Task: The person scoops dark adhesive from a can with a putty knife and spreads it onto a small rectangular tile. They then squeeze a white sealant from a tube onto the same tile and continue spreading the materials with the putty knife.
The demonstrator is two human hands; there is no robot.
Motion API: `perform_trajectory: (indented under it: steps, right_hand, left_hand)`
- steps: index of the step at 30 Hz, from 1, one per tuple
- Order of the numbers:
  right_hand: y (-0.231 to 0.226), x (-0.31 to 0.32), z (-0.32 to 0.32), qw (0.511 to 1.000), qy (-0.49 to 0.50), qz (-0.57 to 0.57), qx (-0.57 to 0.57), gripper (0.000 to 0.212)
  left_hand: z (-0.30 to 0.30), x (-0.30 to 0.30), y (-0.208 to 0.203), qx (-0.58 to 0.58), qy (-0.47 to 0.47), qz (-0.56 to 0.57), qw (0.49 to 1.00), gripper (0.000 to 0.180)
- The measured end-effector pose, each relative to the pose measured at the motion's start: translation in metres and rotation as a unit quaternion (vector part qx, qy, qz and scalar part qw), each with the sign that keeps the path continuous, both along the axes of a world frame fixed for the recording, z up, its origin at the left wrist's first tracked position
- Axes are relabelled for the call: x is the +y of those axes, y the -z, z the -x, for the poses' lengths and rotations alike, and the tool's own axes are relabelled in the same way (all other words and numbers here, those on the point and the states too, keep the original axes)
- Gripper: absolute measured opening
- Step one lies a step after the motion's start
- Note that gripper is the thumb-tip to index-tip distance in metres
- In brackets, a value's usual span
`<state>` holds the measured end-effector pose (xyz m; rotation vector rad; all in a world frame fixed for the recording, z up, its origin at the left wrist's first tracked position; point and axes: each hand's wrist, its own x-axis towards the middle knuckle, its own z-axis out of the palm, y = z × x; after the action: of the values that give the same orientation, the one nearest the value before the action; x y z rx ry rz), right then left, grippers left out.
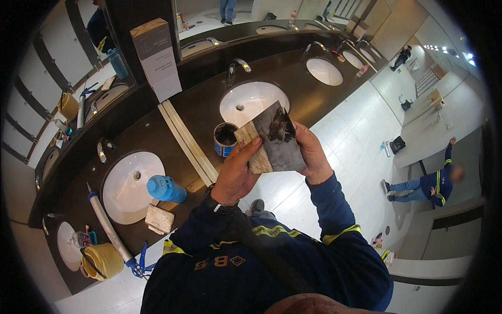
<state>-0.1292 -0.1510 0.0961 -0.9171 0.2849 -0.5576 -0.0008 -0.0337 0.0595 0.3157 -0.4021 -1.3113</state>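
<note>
Both hands hold a wide, flat scraper (282, 149) above the counter's front edge. Its grey blade carries a smear of black paste near the upper right corner, and a worn wooden strip forms its left edge. My left hand (238, 175) is closed on that wooden strip, thumb on top. Around the blade's right side, my right hand (315, 157) is closed, its fingers partly hidden behind. Just left of the scraper stands an open blue can (221, 150), dark-stained inside and at the rim. A white sink (251, 99) lies behind it.
Along the dark counter (204, 99) are a cardboard box (159, 63), pale strips (185, 141), a blue bottle (166, 188), a stained block (159, 219), a caulking gun (112, 225) and a yellow bucket (107, 260). One person (436, 186) stands at the right; another (401, 57) is farther off.
</note>
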Motion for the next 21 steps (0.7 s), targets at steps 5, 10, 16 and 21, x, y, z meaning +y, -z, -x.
perform_trajectory:
  steps: [5, 10, 16, 21]
  right_hand:
    - [-0.004, 0.001, 0.0, 0.998, -0.047, 0.017, -0.026, 0.034]
    - [-0.002, 0.002, 0.001, 0.999, -0.045, 0.005, -0.018, 0.033]
    - [0.019, -0.002, -0.004, 0.994, 0.064, 0.017, 0.084, 0.028]
    - [0.029, -0.019, 0.008, 0.989, 0.141, -0.031, 0.026, 0.022]
  left_hand:
    - [0.0, 0.002, -0.002, -0.013, -0.009, -0.007, 1.0, 0.038]
    - [0.0, 0.005, -0.002, -0.036, -0.013, -0.013, 0.999, 0.038]
    - [0.004, 0.018, -0.007, -0.081, -0.005, -0.033, 0.996, 0.039]
    - [-0.003, 0.026, -0.003, -0.197, -0.07, -0.017, 0.978, 0.037]
